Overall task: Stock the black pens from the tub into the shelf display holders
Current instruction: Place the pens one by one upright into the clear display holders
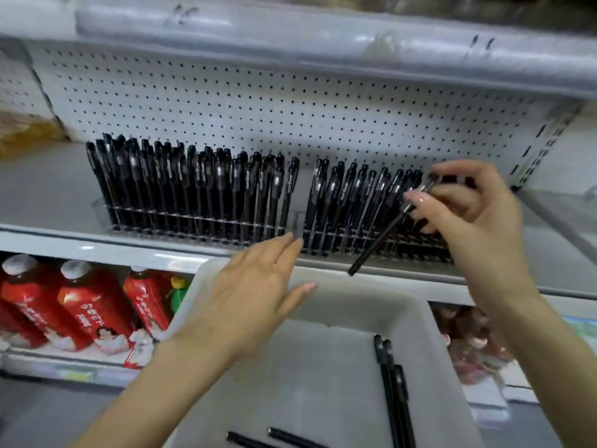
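You wear the only camera on your head; it looks forward and down, from close in, facing the white perforated metal back panel (290, 101) of the grey metal shelf (48, 195). The wide lens bows the shelf's edges. The row of black plastic pens (193, 189) sits mid-frame; the pale grey plastic tub (371, 305) fills the lower edge, nearest you.

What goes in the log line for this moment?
right hand: pinching slim black pen before clear plastic holder | left hand: open above white plastic tub | tub: loose pens inside
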The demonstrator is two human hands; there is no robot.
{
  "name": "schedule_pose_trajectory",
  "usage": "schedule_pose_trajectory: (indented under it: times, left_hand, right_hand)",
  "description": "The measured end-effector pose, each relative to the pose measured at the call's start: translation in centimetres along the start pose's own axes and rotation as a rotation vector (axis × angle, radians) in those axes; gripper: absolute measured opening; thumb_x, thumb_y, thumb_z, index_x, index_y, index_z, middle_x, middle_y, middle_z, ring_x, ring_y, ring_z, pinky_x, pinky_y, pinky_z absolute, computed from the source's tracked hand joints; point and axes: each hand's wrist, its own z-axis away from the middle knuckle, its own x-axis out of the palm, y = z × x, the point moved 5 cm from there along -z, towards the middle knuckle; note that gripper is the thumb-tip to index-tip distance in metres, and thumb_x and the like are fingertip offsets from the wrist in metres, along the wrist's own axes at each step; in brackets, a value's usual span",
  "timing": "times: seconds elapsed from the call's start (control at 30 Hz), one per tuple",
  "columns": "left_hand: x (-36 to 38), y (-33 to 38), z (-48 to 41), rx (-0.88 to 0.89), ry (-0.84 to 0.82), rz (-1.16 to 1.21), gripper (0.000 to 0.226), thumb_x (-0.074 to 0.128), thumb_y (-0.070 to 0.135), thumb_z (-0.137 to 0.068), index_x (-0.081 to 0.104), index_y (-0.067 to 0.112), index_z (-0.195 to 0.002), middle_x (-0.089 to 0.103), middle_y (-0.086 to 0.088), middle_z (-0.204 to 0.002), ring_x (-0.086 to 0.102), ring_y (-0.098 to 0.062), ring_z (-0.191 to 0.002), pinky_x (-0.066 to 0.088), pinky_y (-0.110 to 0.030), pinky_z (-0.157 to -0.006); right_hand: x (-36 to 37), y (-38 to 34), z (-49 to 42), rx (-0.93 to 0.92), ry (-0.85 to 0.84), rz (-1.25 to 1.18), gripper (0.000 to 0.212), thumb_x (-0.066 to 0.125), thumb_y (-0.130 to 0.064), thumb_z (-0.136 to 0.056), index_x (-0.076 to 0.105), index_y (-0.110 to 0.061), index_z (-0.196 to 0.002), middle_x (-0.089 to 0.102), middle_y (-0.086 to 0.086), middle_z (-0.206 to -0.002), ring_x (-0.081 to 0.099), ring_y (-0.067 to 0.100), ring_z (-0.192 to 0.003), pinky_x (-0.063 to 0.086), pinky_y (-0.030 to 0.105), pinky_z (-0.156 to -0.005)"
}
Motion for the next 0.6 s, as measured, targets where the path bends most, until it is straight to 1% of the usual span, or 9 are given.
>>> schedule_pose_trajectory:
  times: [0.07, 0.1, 0.13, 0.17, 0.23, 0.3, 0.4, 0.53, 0.6]
  left_hand:
    - [1.1, 0.2, -1.3, 0.031, 0.018, -0.064, 0.064, 0.029, 0.053, -0.091, 0.059, 0.009, -0.127, 0.06, -0.005, -0.127, 0.059, -0.02, -0.115, 0.045, -0.038, -0.096]
    - [1.6, 0.2, -1.6, 0.039, 0.021, -0.086, 0.065, 0.028, 0.054, -0.091, 0.059, 0.008, -0.127, 0.061, -0.006, -0.126, 0.058, -0.02, -0.116, 0.043, -0.038, -0.099]
    - [2.2, 0.1, -1.8, 0.039, 0.031, -0.096, 0.066, 0.028, 0.054, -0.092, 0.057, 0.007, -0.128, 0.06, -0.007, -0.127, 0.057, -0.021, -0.117, 0.039, -0.037, -0.104]
    - [2.6, 0.2, -2.0, 0.037, 0.029, -0.096, 0.066, 0.028, 0.054, -0.093, 0.056, 0.007, -0.129, 0.06, -0.008, -0.128, 0.056, -0.022, -0.12, 0.033, -0.039, -0.107]
    - [3.4, 0.2, -2.2, 0.043, 0.034, -0.094, 0.067, 0.028, 0.054, -0.093, 0.053, 0.005, -0.131, 0.057, -0.01, -0.131, 0.052, -0.023, -0.124, 0.027, -0.04, -0.103]
    - [3.9, 0.1, -2.3, 0.042, 0.034, -0.08, 0.068, 0.028, 0.055, -0.093, 0.052, 0.004, -0.132, 0.055, -0.01, -0.134, 0.049, -0.023, -0.127, 0.026, -0.041, -0.102]
    - [4.4, 0.0, -2.3, 0.047, 0.031, -0.076, 0.071, 0.026, 0.058, -0.093, 0.049, 0.004, -0.134, 0.052, -0.01, -0.137, 0.047, -0.023, -0.128, 0.026, -0.042, -0.103]
    - [4.5, -0.1, -2.2, 0.057, 0.032, -0.072, 0.074, 0.023, 0.06, -0.094, 0.045, 0.004, -0.137, 0.049, -0.01, -0.14, 0.045, -0.022, -0.13, 0.025, -0.042, -0.103]
    - [4.6, -0.1, -2.1, 0.059, 0.03, -0.076, 0.076, 0.022, 0.061, -0.094, 0.044, 0.004, -0.139, 0.047, -0.009, -0.141, 0.043, -0.022, -0.132, 0.025, -0.041, -0.103]
  right_hand:
    - [0.2, -0.8, -1.0, -0.093, 0.075, 0.059, 0.03, 0.073, -0.02, -0.081, 0.051, -0.035, -0.096, 0.067, 0.001, -0.087, 0.067, 0.014, -0.083, 0.054, 0.029, -0.075]
    - [0.4, -1.2, -1.3, -0.132, 0.107, 0.092, 0.031, 0.074, -0.022, -0.08, 0.05, -0.036, -0.095, 0.066, -0.002, -0.088, 0.066, 0.011, -0.085, 0.053, 0.029, -0.078]
    - [0.6, -1.5, -1.5, -0.167, 0.142, 0.129, 0.032, 0.075, -0.023, -0.079, 0.05, -0.036, -0.094, 0.064, -0.009, -0.086, 0.065, 0.005, -0.084, 0.052, 0.025, -0.079]
    - [0.9, -1.8, -1.7, -0.2, 0.173, 0.163, 0.032, 0.076, -0.023, -0.078, 0.05, -0.035, -0.093, 0.063, -0.014, -0.083, 0.063, 0.0, -0.082, 0.051, 0.019, -0.078]
    - [1.6, -2.0, -2.1, -0.244, 0.203, 0.209, 0.031, 0.076, -0.024, -0.078, 0.05, -0.034, -0.092, 0.06, -0.019, -0.08, 0.061, -0.005, -0.078, 0.047, 0.011, -0.074]
    - [2.4, -1.6, -2.4, -0.263, 0.197, 0.249, 0.03, 0.076, -0.024, -0.078, 0.05, -0.033, -0.09, 0.059, -0.021, -0.08, 0.06, -0.007, -0.078, 0.045, 0.009, -0.073]
    - [3.4, -0.5, -2.6, -0.266, 0.168, 0.309, 0.027, 0.075, -0.024, -0.079, 0.052, -0.027, -0.093, 0.059, -0.023, -0.08, 0.059, -0.009, -0.078, 0.047, 0.013, -0.075]
    - [3.7, 0.2, -3.0, -0.259, 0.174, 0.326, 0.026, 0.075, -0.025, -0.08, 0.053, -0.026, -0.093, 0.059, -0.022, -0.08, 0.06, -0.007, -0.078, 0.051, 0.021, -0.078]
    - [3.6, 0.2, -3.4, -0.23, 0.169, 0.3, 0.026, 0.076, -0.025, -0.079, 0.053, -0.027, -0.091, 0.06, -0.019, -0.08, 0.061, -0.003, -0.079, 0.052, 0.026, -0.08]
